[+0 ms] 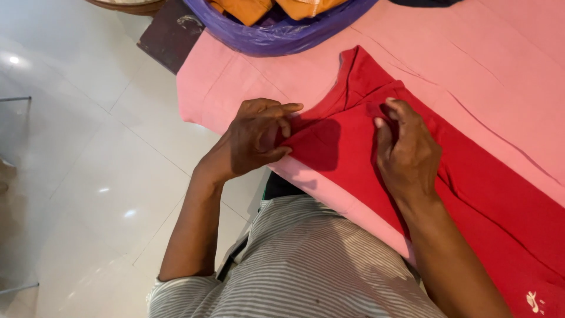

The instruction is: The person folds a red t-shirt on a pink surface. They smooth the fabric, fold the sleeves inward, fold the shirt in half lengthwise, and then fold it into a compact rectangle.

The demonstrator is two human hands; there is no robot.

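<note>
A red garment (471,188) lies spread across a table covered in pink cloth (471,65). My left hand (256,138) pinches the near corner of the red fabric between its fingers at the table's front edge. My right hand (406,153) rests on the garment with its fingers curled and gripping a fold of it near the neckline. A small pale mark (532,302) shows on the red fabric at the lower right.
A purple plastic bag (276,32) holding orange cloth (247,9) sits at the table's far left end. A dark brown board (170,32) lies beside it. White tiled floor (88,176) stretches to the left. My striped shirt (306,265) is below.
</note>
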